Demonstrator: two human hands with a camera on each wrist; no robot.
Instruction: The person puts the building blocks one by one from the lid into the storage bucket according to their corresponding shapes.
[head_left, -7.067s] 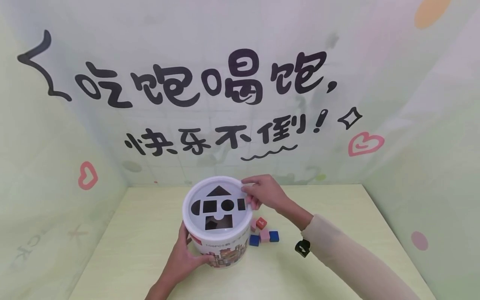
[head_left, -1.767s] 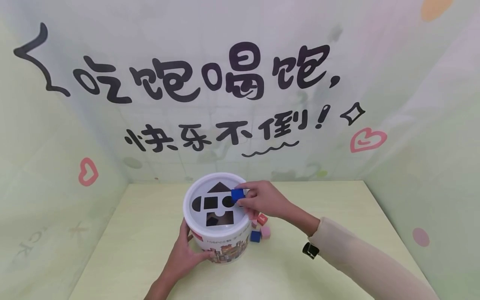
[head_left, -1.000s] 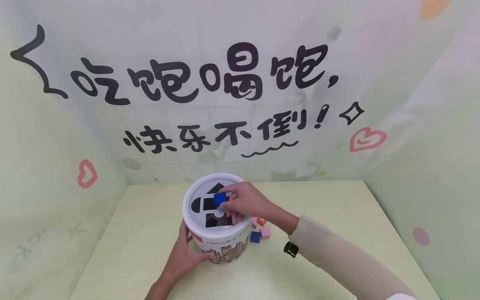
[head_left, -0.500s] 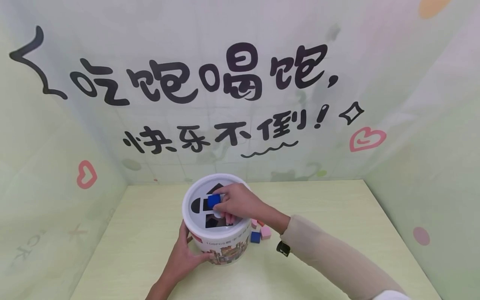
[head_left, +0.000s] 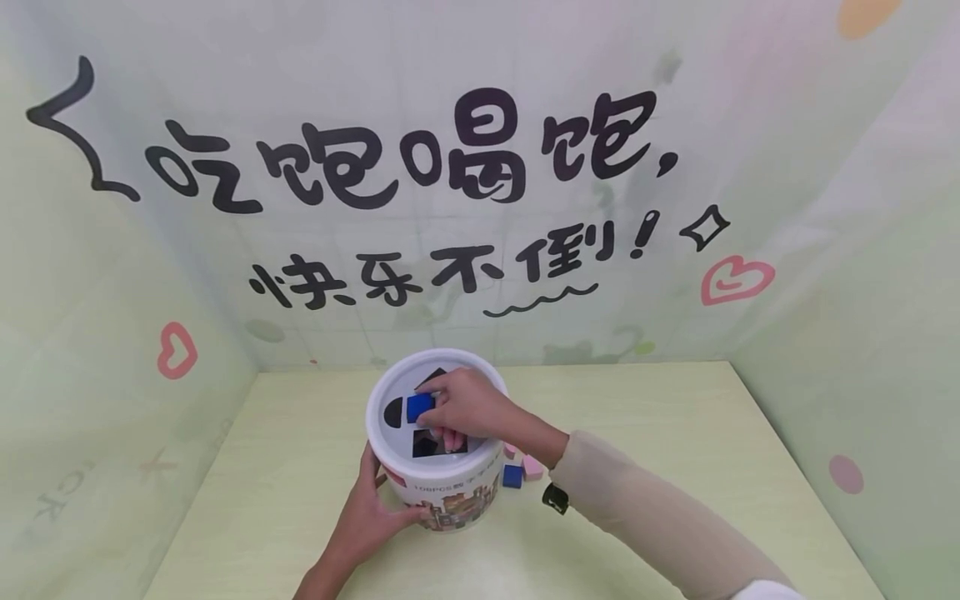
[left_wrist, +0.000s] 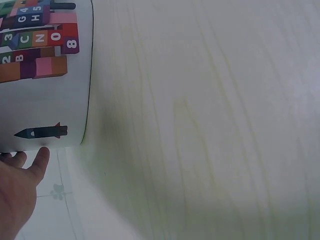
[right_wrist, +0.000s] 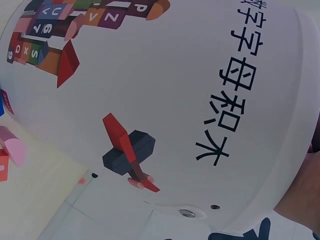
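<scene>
We've our left hand (head_left: 371, 510) curled round the white tub (head_left: 459, 502); to its right, at the lid (head_left: 397, 442), there's the blue cube (head_left: 419, 407), no long axis, just left of our nearer right hand (head_left: 471, 403); thumb and finger pinch it.

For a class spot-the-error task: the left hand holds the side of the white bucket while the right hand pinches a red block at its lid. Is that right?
The block in the right hand is blue, not red, as the head view shows; the rest stands.
</scene>
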